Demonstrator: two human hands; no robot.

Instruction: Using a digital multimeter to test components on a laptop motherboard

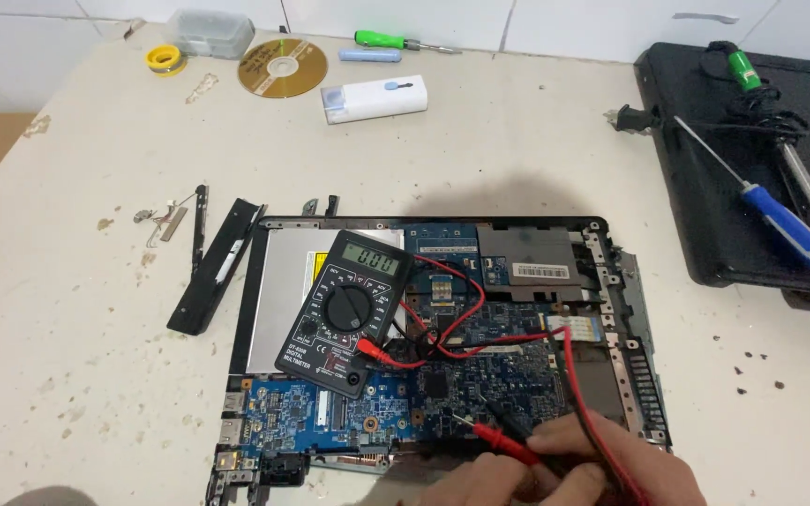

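A scuffed white tabletop (517, 150) carries an opened laptop base (424, 347), a black multimeter (344, 314) lying on it. At six o'clock, the right hand (611, 464) has its grip clenched on a red probe (508, 442) touching the blue circuit board (480, 375); the left hand (466, 485) beside it shows too little to tell.

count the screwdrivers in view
2. A green-handled screwdriver lies at the top of the table beside the disc; a blue-and-white one lies on the black case at right. Others may be hidden out of frame.
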